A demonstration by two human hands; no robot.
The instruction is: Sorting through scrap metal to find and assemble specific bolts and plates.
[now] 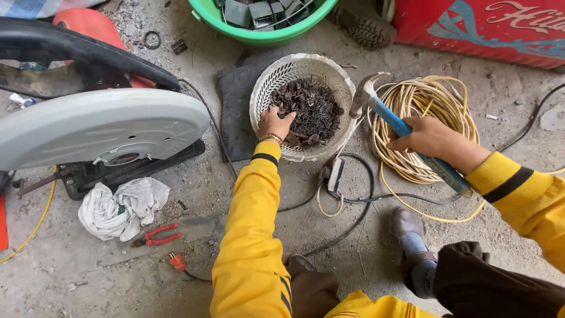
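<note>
Nails [311, 112], dark and rusty, lie heaped in a white plastic basket [266, 82] that stands on the concrete floor [70, 277], partly on a dark rubber mat [235, 112]. The left hand [275, 122] reaches over the near rim into the heap, its fingers curled down among the nails; whether they have pinched any cannot be told. A gold bracelet [271, 138] sits at that wrist, above a yellow sleeve [253, 224] with a black band. The right hand [428, 138] is closed around the blue handle of a claw hammer [376, 106], whose metal head hangs just beside the basket's right rim. Under that hand lies a coil of pale yellow cable [424, 100]. Black cords [353, 200] loop across the floor between the basket and the person's two brown shoes [406, 227]. To the left stands a chop saw [100, 126] with a grey blade guard, with a crumpled white rag [120, 206] and red-handled pliers [158, 234] near its base. At the top edge sit a green tub [259, 36] holding grey metal pieces and a red box [488, 29].
</note>
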